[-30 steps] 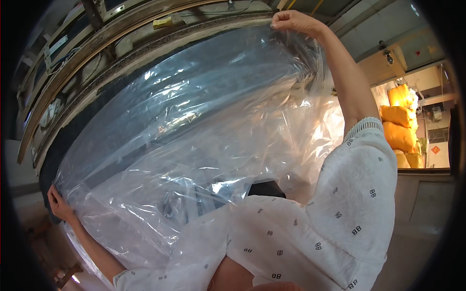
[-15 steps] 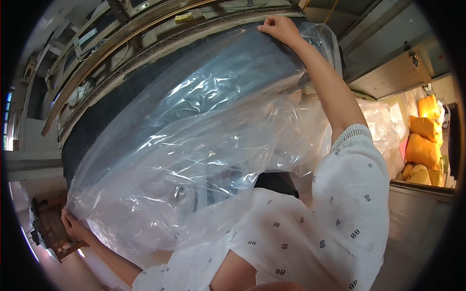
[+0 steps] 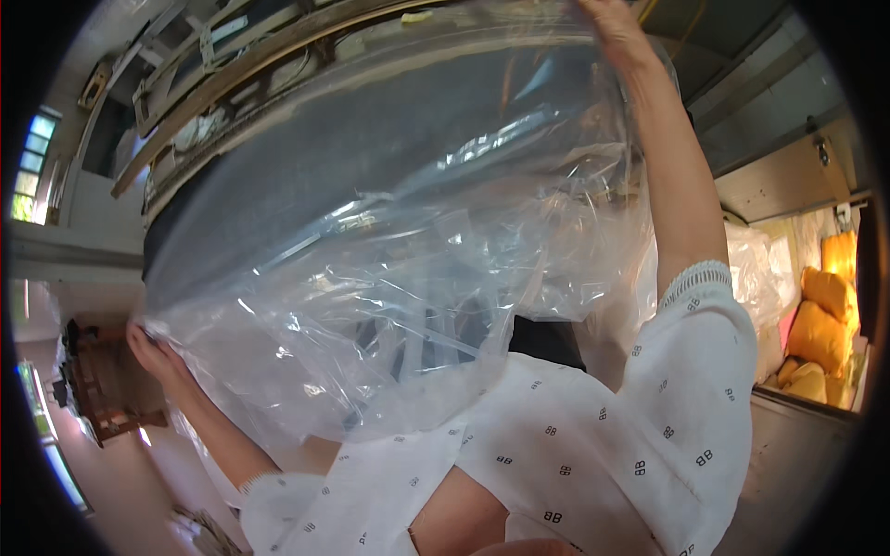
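A large transparent plastic sheet (image 3: 389, 278) is stretched between my two hands, wrinkled and shiny across the middle. My left hand (image 3: 158, 357) grips its near-left corner, the fingers closed on the bunched edge. Far to the right, my right hand (image 3: 612, 30) is raised with closed fingers on the sheet's far edge; it is partly blurred and reaches the top of the view. Beneath the sheet lies a dark grey flat surface (image 3: 287, 153), seen through the plastic. The near part of the sheet hangs down in front of my body.
Wooden rails (image 3: 269, 69) of a frame run along the surface's far side, with a small yellow piece (image 3: 416, 17) on them. On the right, orange-yellow bundles (image 3: 820, 324) sit beside more crumpled plastic (image 3: 762, 269). A brown wooden stand (image 3: 109, 385) is at left.
My right hand has moved farther away and to the right, lifting the sheet's far edge. My left hand has risen slightly with its corner. The whole view has shifted a little.
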Demonstrator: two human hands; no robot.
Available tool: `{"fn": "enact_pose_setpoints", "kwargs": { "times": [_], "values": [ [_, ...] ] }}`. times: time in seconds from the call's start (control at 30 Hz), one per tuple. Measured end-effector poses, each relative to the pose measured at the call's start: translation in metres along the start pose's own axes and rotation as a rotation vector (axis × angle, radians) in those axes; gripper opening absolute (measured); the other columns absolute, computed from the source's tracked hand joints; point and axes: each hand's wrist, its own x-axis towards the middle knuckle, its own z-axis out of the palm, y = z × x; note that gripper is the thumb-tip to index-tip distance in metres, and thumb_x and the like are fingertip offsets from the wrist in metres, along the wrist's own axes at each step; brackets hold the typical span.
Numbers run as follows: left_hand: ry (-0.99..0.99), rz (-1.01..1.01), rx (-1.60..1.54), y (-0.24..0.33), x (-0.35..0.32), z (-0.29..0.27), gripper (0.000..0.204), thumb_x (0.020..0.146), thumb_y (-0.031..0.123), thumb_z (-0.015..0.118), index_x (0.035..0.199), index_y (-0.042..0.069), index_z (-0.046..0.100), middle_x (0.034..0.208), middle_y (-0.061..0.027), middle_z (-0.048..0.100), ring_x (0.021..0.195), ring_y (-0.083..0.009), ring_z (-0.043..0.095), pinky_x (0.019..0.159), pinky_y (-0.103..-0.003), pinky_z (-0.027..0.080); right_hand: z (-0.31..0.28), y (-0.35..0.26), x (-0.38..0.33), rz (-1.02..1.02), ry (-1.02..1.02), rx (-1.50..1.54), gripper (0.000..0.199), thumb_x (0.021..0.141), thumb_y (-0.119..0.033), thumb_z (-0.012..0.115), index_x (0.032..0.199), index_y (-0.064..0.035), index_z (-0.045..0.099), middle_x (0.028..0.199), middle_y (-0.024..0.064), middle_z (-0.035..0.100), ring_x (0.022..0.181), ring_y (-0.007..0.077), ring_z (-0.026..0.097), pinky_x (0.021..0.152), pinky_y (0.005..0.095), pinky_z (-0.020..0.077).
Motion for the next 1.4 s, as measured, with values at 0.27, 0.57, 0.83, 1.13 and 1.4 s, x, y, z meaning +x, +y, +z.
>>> {"fn": "enact_pose_setpoints", "kwargs": {
  "times": [0.27,0.57,0.83,1.13,1.4],
  "values": [
    [-0.104,0.322,0.606,-0.082,0.106,0.143,0.031,0.083,0.035,0.057,0.093,0.006,0.067,0.09,-0.0043,0.065,0.082,-0.0148,0.058,0.078,-0.025,0.042,-0.02,0.104,0.007,-0.22,0.437,-0.495,0.021,0.08,-0.02,0.06,0.09,-0.002,0.062,0.08,0.0028,0.064,0.073,0.0098,0.057,0.069,0.0233,0.0441],
    [-0.2,0.275,0.581,-0.069,0.122,0.204,0.036,0.079,0.041,0.059,0.098,0.011,0.067,0.092,-0.0047,0.065,0.086,-0.0167,0.059,0.077,-0.025,0.041,-0.028,0.108,0.034,-0.198,0.37,-0.77,0.024,0.076,-0.027,0.063,0.084,-0.0038,0.065,0.082,0.0077,0.058,0.077,0.0167,0.055,0.073,0.0286,0.0418],
    [-0.13,0.385,0.725,-0.096,0.159,0.208,0.038,0.074,0.036,0.06,0.083,-0.001,0.064,0.082,-0.012,0.063,0.078,-0.0204,0.058,0.074,-0.029,0.043,-0.027,0.108,0.032,-0.208,0.512,-0.886,0.046,0.066,-0.032,0.07,0.092,0.0007,0.05,0.098,0.0158,0.044,0.089,0.0259,0.046,0.081,0.0305,0.0381],
    [-0.121,0.115,0.374,-0.1,0.162,0.195,0.031,0.081,0.027,0.054,0.091,-0.003,0.058,0.082,-0.008,0.056,0.066,-0.0153,0.051,0.056,-0.027,0.043,-0.043,0.109,0.045,-0.15,0.675,-0.711,0.038,0.073,-0.031,0.063,0.086,0.002,0.049,0.101,0.0197,0.043,0.096,0.0313,0.043,0.087,0.0365,0.0341],
    [-0.143,0.001,0.138,-0.114,0.184,0.181,0.03,0.084,0.023,0.048,0.097,-0.003,0.054,0.089,-0.0089,0.054,0.07,-0.0167,0.051,0.056,-0.026,0.042,-0.056,0.114,0.048,-0.215,0.685,-0.676,0.049,0.085,-0.042,0.045,0.081,0.0067,0.052,0.093,0.025,0.05,0.091,0.0348,0.047,0.084,0.0406,0.0341]
  ]
}}
